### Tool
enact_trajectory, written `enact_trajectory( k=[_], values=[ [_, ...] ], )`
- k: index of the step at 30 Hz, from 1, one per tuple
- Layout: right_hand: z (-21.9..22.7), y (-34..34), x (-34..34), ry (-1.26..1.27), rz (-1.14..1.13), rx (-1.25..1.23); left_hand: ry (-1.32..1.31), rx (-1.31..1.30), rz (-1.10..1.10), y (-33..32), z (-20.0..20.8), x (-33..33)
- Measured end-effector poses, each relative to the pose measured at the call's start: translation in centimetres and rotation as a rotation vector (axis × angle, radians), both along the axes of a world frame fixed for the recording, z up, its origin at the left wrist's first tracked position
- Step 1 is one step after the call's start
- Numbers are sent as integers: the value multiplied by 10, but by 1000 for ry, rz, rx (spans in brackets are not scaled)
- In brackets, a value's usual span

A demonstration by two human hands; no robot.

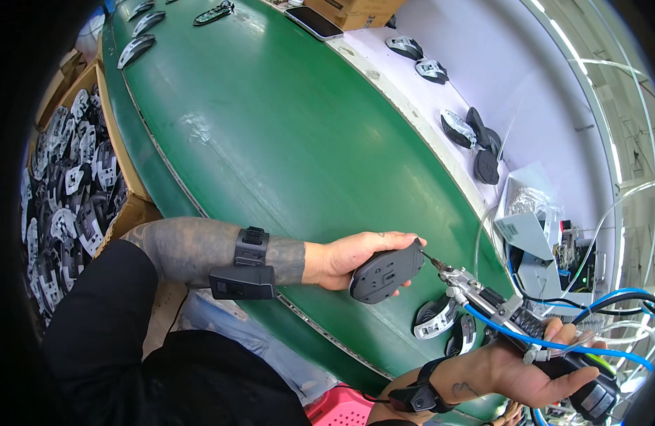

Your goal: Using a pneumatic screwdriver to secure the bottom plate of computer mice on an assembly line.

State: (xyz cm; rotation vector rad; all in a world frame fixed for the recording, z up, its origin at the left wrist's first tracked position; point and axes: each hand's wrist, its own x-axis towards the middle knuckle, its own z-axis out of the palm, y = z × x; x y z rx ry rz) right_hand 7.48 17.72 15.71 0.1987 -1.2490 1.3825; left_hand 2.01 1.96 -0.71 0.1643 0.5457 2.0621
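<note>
left fingers: wrapped round a dark mouse shell [386, 273], thumb on the top edge, the rest underneath; left hand [345, 259] holds it underside-up just above the near edge of the green belt [271, 135].
right fingers: closed round the grip of a powered screwdriver [498, 309]; right hand [519, 369] low right, palm up, tool angled up-left.
tool tip: bit touches the shell's right end, or is just short of it; contact too small to call.
step: looks like driving a screw into the shell's base, bit being lined up or already seated.
next move calls for: judging from the pose, bit kept square to the hole, shell held firm against the push, blue hose [554, 344] kept out of the way.
near hands: two more mouse parts [441, 319] lying on the belt edge just below the shell.
further out: carton of mouse shells [72, 184] at left; loose shells at the belt's far end [139, 46]; phone [313, 23] and cardboard box [352, 11] at top; several mouse pieces [476, 138] on the white bench [483, 57]; clear bags [526, 206] and cables at right.
wrists: dark strapped band on the left forearm [246, 266], another on the right wrist [416, 394].
hidden/unclear: screw and hole not visible; tool butt cut off by the rim; pink crate [338, 412] and another hand at the bottom edge only partly in frame; fisheye bends the belt.
</note>
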Motion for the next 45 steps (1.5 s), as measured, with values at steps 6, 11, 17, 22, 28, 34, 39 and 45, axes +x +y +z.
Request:
enact_trajectory(
  k=[6, 11, 17, 22, 28, 34, 39, 45],
  values=[
    [3, 3, 5, 31, 117, 72, 59, -97, 18, -1, 9, 4],
    [10, 16, 10, 69, 244, 106, 91, -204, 238, -2, 7, -10],
    [16, 11, 33, 27, 755, 124, -86, -70, 409, -8, 3, -28],
    [13, 38, 26, -105, 979, 253, -71, 64, 384, -12, 7, -26],
    [11, 28, 29, -52, 951, 265, -40, 108, 374, -10, 5, -27],
    [11, -9, 30, -53, 863, 150, -35, 111, 365, -11, 2, -23],
    [10, -9, 31, -93, 879, 146, -30, 122, 345, -9, 7, -19],
    [11, -10, 32, -127, 869, 133, -55, 108, 331, -6, 3, -17]
  ],
)
